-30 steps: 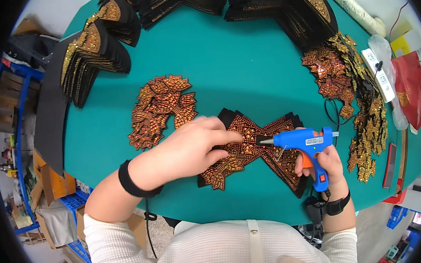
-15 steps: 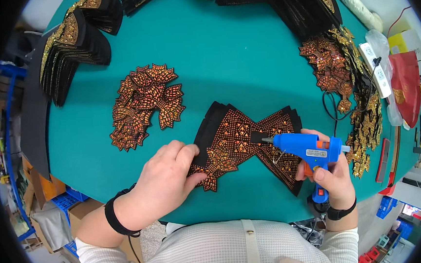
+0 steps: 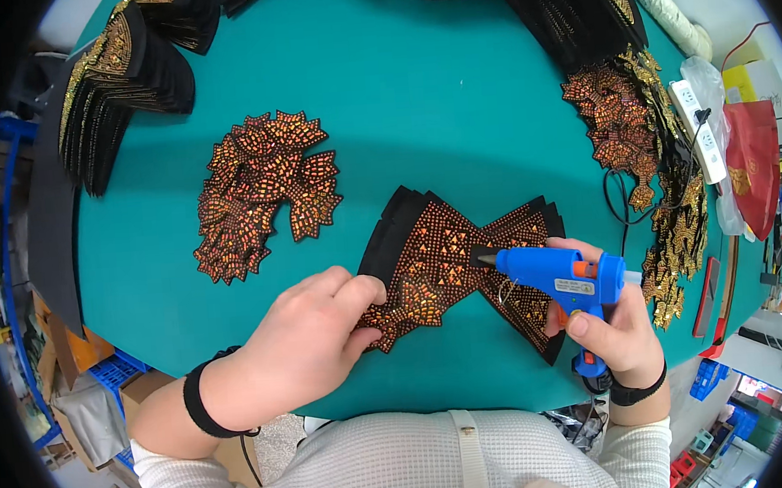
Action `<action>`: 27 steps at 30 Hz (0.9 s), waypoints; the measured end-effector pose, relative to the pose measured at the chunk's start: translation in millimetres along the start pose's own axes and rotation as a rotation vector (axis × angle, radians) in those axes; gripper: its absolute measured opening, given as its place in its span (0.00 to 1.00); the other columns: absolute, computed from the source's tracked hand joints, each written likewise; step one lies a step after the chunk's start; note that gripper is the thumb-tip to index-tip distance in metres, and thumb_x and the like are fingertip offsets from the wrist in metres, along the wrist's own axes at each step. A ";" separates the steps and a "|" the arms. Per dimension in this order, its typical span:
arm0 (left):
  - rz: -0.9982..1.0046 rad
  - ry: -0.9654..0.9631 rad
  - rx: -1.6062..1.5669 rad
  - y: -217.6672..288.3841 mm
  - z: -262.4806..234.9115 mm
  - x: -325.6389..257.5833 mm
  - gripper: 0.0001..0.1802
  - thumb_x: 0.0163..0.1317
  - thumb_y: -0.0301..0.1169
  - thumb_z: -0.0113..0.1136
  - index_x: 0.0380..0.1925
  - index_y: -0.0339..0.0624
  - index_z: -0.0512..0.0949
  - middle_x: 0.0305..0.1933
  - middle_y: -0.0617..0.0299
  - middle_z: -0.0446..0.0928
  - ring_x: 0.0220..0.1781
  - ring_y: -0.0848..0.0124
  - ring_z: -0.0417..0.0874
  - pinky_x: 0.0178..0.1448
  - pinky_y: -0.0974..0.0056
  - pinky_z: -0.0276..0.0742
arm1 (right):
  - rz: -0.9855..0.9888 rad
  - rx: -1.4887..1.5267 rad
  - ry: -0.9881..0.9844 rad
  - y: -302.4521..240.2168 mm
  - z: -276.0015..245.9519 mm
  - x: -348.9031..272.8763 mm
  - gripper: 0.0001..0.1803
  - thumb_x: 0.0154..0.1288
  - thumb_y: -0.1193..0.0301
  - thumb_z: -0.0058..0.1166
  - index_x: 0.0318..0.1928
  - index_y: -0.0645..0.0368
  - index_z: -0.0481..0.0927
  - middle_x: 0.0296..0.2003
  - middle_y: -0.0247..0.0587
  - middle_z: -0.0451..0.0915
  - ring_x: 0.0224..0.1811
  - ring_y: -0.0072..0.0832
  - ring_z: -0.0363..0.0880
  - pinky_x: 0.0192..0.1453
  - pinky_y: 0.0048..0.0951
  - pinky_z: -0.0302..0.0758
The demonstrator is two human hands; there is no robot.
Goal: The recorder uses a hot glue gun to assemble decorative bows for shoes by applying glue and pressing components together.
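My left hand (image 3: 315, 326) is closed at the left edge of a stack of black bow-shaped fabric pieces (image 3: 441, 240) dotted with orange studs. Its thumb and forefinger pinch a leaf-shaped studded appliqué (image 3: 418, 304) that lies over the stack's lower left part. In my right hand (image 3: 617, 332) is a blue hot glue gun (image 3: 556, 273), gripped by its handle. The gun's nozzle points left, just over the narrow waist of the bow shape; whether it touches the fabric I cannot tell. My left fingertips are partly hidden.
A heap of orange-studded appliqués (image 3: 260, 185) lies left of centre on the green table (image 3: 398, 89). Black gold-trimmed fabric stacks (image 3: 130, 72) line the far edge. At right are more appliqués (image 3: 614, 120), gold trims (image 3: 677, 251), a white power strip (image 3: 699, 132) and a black cable (image 3: 619, 196).
The glue gun has shifted slightly left, its nozzle still over the waist of the bow shape. My left hand has edged a little to the right, over the appliqué's end.
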State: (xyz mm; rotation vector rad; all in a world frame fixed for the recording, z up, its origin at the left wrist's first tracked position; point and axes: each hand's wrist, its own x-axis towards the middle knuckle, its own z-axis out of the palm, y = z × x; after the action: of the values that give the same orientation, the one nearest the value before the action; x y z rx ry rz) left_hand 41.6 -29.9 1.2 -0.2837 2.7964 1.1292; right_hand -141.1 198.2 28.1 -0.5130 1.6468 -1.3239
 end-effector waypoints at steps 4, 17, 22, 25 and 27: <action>0.021 0.013 -0.129 -3.7 -5.5 1.1 0.17 0.45 0.21 0.65 0.37 0.41 0.73 0.29 0.59 0.72 0.28 0.64 0.77 0.31 0.64 0.75 | 0.011 -0.021 0.015 -3.1 1.2 0.8 0.36 0.51 0.69 0.59 0.60 0.68 0.60 0.34 0.38 0.76 0.32 0.19 0.73 0.38 0.21 0.70; -0.122 -0.024 -0.364 -1.9 -13.0 4.1 0.17 0.48 0.16 0.62 0.39 0.40 0.73 0.30 0.63 0.71 0.31 0.77 0.75 0.33 0.73 0.76 | -0.013 -0.105 0.033 -4.0 -1.6 0.9 0.34 0.50 0.68 0.60 0.58 0.66 0.64 0.37 0.39 0.77 0.35 0.20 0.73 0.40 0.22 0.70; -0.113 -0.026 -0.372 -2.8 -14.8 4.6 0.17 0.48 0.16 0.62 0.39 0.40 0.73 0.31 0.63 0.71 0.31 0.77 0.75 0.34 0.74 0.76 | 0.034 -0.120 0.023 -7.3 -3.3 -1.7 0.34 0.50 0.67 0.60 0.58 0.66 0.64 0.37 0.40 0.77 0.36 0.21 0.73 0.41 0.23 0.70; -0.087 0.004 -0.387 -3.3 -13.7 4.8 0.17 0.49 0.17 0.61 0.40 0.40 0.73 0.31 0.62 0.70 0.29 0.76 0.75 0.32 0.73 0.75 | 0.025 -0.106 0.038 -6.8 -3.5 -3.2 0.35 0.50 0.67 0.60 0.58 0.67 0.64 0.38 0.40 0.76 0.37 0.21 0.73 0.42 0.23 0.70; -0.064 0.026 -0.390 -3.4 -13.1 4.8 0.17 0.49 0.18 0.61 0.40 0.41 0.72 0.30 0.61 0.70 0.26 0.74 0.74 0.30 0.71 0.75 | 0.007 -0.121 0.048 -6.1 -5.4 -4.0 0.34 0.50 0.67 0.60 0.58 0.67 0.64 0.39 0.41 0.76 0.38 0.22 0.73 0.43 0.24 0.70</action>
State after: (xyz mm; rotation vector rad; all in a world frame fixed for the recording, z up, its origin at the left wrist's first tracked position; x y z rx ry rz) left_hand 37.2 -42.1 7.6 -0.4198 2.5461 1.6596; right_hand -145.1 202.1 35.2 -0.5505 1.7745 -1.2453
